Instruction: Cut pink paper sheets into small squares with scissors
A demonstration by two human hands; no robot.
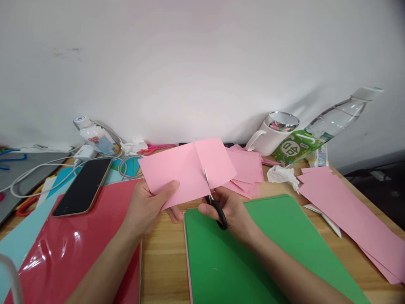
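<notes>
A sheet of pink paper (177, 169) is held up over the table by my left hand (155, 200), its thumb on top and the fingers beneath. My right hand (229, 207) is closed around the black handles of a pair of scissors (218, 213). The blades sit at the paper's lower edge, along a crease or cut line that runs up towards its top. Part of the blades is hidden by the paper. Behind my right hand lies a loose pile of pink paper pieces (249, 166). Under my right forearm is a stack of green sheets (240, 253).
On the left, a phone (84, 185) rests on a red plastic-wrapped pack (79, 249), near cables and a white bottle (98, 137). Pink scissors (156, 148) lie by the wall. A mug (274, 135), a leaning water bottle (340, 114) and long pink strips (351, 215) are on the right.
</notes>
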